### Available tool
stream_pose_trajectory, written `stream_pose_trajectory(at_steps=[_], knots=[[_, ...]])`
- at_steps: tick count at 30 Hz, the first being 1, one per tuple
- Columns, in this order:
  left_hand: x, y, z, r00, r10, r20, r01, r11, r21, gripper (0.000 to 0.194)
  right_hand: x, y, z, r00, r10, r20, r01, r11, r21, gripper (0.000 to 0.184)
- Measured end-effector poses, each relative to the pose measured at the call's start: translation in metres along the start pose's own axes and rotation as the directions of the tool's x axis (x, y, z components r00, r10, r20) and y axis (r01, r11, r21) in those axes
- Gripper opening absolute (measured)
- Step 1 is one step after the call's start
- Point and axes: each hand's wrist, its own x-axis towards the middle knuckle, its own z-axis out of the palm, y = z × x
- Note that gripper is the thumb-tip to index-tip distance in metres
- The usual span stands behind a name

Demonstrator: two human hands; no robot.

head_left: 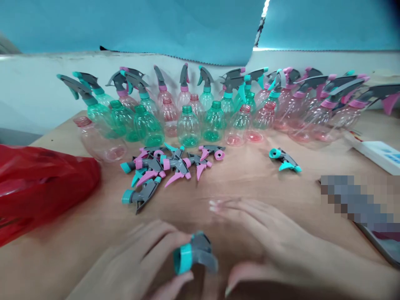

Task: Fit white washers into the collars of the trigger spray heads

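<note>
My left hand [150, 254], blurred by motion, grips a grey and teal trigger spray head [195, 254] between thumb and fingers, its teal collar facing left. Just to the right, my right hand [262, 225] is held with fingers stretched and thumb apart, nothing in it. Beyond my left hand lies a pile of loose grey spray heads [178, 164] with pink or teal parts. One more teal and grey spray head [285, 160] lies alone farther right. Behind the pile stand open bottles without heads, among them a clear green bottle [189, 127] and a pink-tinted bottle [236, 127].
Several bottles fitted with spray heads [206, 91] line the white wall [34, 83]. A red plastic bag [46, 187] lies at the left. At the right are a phone [381, 241], partly pixelated, and a white power strip [379, 154]. Blue sheeting [140, 25] hangs behind.
</note>
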Motion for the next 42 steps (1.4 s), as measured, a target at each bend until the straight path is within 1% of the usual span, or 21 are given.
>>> stream_pose_trajectory(at_steps=[1,2,3,4,5,6,7,9,10,11,12,14,16,20,22,28,30,33,35,40,42], knots=[[0.005,0.009,0.0,1.0,0.01,-0.01,-0.01,0.998,-0.065,0.032,0.001,-0.005,0.006,0.998,-0.026,-0.06,0.03,0.997,0.066,0.076],[0.013,0.017,-0.001,1.0,0.023,0.003,-0.022,0.989,-0.147,0.032,0.002,-0.009,0.012,0.991,-0.044,-0.125,0.063,0.987,0.149,0.074],[0.023,0.023,-0.001,0.998,0.003,0.057,0.01,0.971,-0.241,0.029,0.002,-0.011,0.018,0.983,-0.007,-0.185,0.054,0.967,0.249,0.069],[0.034,0.028,-0.002,0.997,-0.025,0.07,0.046,0.948,-0.314,0.025,0.002,-0.011,0.023,0.975,0.06,-0.214,0.021,0.933,0.359,0.061],[0.045,0.031,-0.001,0.994,-0.051,0.098,0.084,0.925,-0.37,0.022,0.0,-0.01,0.028,0.966,0.156,-0.206,-0.042,0.882,0.47,0.051],[0.056,0.032,0.0,0.99,-0.09,0.107,0.127,0.901,-0.415,0.023,-0.001,-0.008,0.032,0.95,0.264,-0.165,-0.127,0.811,0.571,0.043],[0.066,0.031,0.003,0.984,-0.103,0.147,0.162,0.864,-0.476,0.024,-0.003,-0.005,0.036,0.926,0.362,-0.104,-0.213,0.731,0.648,0.038],[0.081,0.026,0.011,0.956,-0.122,0.266,0.262,0.763,-0.591,0.023,-0.006,0.003,0.041,0.868,0.496,-0.015,-0.336,0.608,0.719,0.039],[0.085,0.022,0.015,0.945,-0.117,0.307,0.296,0.707,-0.643,0.022,-0.007,0.007,0.043,0.848,0.53,-0.008,-0.36,0.586,0.726,0.044],[0.089,0.018,0.021,0.934,-0.111,0.339,0.326,0.652,-0.685,0.02,-0.007,0.012,0.044,0.839,0.543,-0.022,-0.368,0.596,0.713,0.047],[0.091,0.014,0.025,0.925,-0.11,0.365,0.355,0.597,-0.719,0.02,-0.006,0.016,0.044,0.843,0.535,-0.049,-0.363,0.634,0.682,0.047],[0.095,0.007,0.033,0.906,-0.115,0.406,0.405,0.508,-0.76,0.022,-0.003,0.024,0.043,0.87,0.481,-0.104,-0.338,0.738,0.585,0.038],[0.097,0.004,0.036,0.881,-0.133,0.454,0.463,0.444,-0.767,0.024,0.001,0.031,0.04,0.897,0.424,-0.125,-0.318,0.815,0.485,0.028],[0.104,-0.001,0.038,0.798,-0.134,0.588,0.6,0.276,-0.751,0.023,0.005,0.042,0.035,0.924,0.369,-0.103,-0.294,0.854,0.428,0.026],[0.107,-0.004,0.042,0.783,-0.102,0.614,0.619,0.23,-0.751,0.024,0.005,0.045,0.034,0.937,0.338,-0.089,-0.273,0.867,0.417,0.027],[0.106,-0.01,0.057,0.792,0.021,0.61,0.595,0.199,-0.779,0.016,0.006,0.048,0.037,0.972,0.228,-0.058,-0.182,0.886,0.426,0.031],[0.106,-0.012,0.059,0.796,0.059,0.603,0.583,0.193,-0.789,0.016,0.006,0.048,0.038,0.974,0.221,-0.044,-0.179,0.878,0.443,0.033],[0.106,-0.014,0.058,0.786,0.093,0.612,0.587,0.202,-0.784,0.019,0.006,0.047,0.039,0.975,0.22,-0.032,-0.181,0.87,0.459,0.035],[0.108,-0.015,0.055,0.774,0.093,0.627,0.594,0.237,-0.769,0.019,0.007,0.047,0.038,0.976,0.217,-0.026,-0.18,0.863,0.472,0.036],[0.113,-0.014,0.045,0.734,0.064,0.676,0.605,0.391,-0.694,0.018,0.009,0.047,0.036,0.977,0.214,0.003,-0.188,0.849,0.494,0.035],[0.113,-0.014,0.046,0.737,0.059,0.673,0.598,0.406,-0.691,0.018,0.01,0.047,0.035,0.977,0.214,0.011,-0.192,0.851,0.489,0.034]])
